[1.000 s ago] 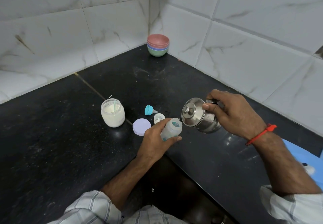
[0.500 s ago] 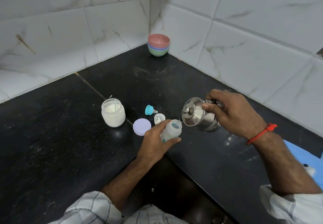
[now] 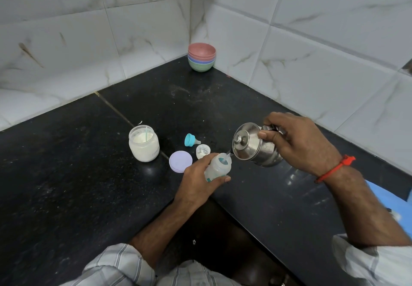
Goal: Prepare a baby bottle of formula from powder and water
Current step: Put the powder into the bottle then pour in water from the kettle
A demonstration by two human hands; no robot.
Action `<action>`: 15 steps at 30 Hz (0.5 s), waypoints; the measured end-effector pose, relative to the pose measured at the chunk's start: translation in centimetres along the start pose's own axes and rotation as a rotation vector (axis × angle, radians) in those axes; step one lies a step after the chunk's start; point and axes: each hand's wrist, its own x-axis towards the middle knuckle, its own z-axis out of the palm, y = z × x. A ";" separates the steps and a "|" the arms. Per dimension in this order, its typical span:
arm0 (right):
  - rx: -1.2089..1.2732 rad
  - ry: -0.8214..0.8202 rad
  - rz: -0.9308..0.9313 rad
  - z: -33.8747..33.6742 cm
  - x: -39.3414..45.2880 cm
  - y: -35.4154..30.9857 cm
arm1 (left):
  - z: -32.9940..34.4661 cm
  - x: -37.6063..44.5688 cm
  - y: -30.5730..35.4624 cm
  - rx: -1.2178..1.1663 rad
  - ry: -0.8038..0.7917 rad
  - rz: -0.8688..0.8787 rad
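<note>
Head view, read from left to right: an open jar of white powder is set on the black counter, with a lilac lid lying flat near it and a teal teat and a small white cap just behind. The clear bottle is gripped round its body by the left hand and tilted toward a steel pot, which is held tipped by the right hand, a finger pressed on its lidded top. A thin stream of water is seen passing from the pot's lip into the bottle's mouth. The bottle is judged light, thin-walled and somewhat squeezable, likely slippery if wetted, so it is best taken round the middle. The pot is judged heavier and smooth. Stacked bowls are left in the far corner.
</note>
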 end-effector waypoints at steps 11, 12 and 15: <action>-0.025 -0.001 -0.019 -0.1 0.0 0.4 | -0.1 -0.2 0.5 -0.018 -0.003 -0.002; -0.026 -0.002 -0.019 -0.1 0.0 0.4 | -0.1 -0.2 0.5 -0.017 -0.003 -0.005; -0.027 0.005 -0.021 -0.2 0.0 0.4 | -0.1 -0.2 0.6 -0.019 -0.006 -0.011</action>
